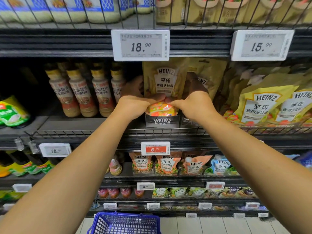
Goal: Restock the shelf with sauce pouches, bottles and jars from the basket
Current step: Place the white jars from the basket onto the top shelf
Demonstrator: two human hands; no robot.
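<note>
Sauce pouch, yellow with a bright salad picture at its foot, stands upright in a black Heinz display tray on the middle shelf, and both hands meet at its lower edge. From the head camera, both bare forearms reach up and forward from the bottom corners. The left hand is bent down at the wrist, its grip closed around the pouch's lower left corner; the right hand mirrors it, grip pinching the lower right corner, though how far its fingers wrap behind the pouch is probably hidden. The pouch front reads HEINZ with 亨氏 and 香甜沙拉酱 below. A second yellow pouch stands just behind to the right, and more Heinz pouches with the same writing lean further right. Brown dressing bottles stand left of the left hand, their labels showing 沙拉汁. Price tags above read 18.90 and 15.00; a red tag below the tray reads 6.90. Orange and blue Heinz pouches fill the shelf underneath. The blue basket sits on the floor at the bottom edge.
</note>
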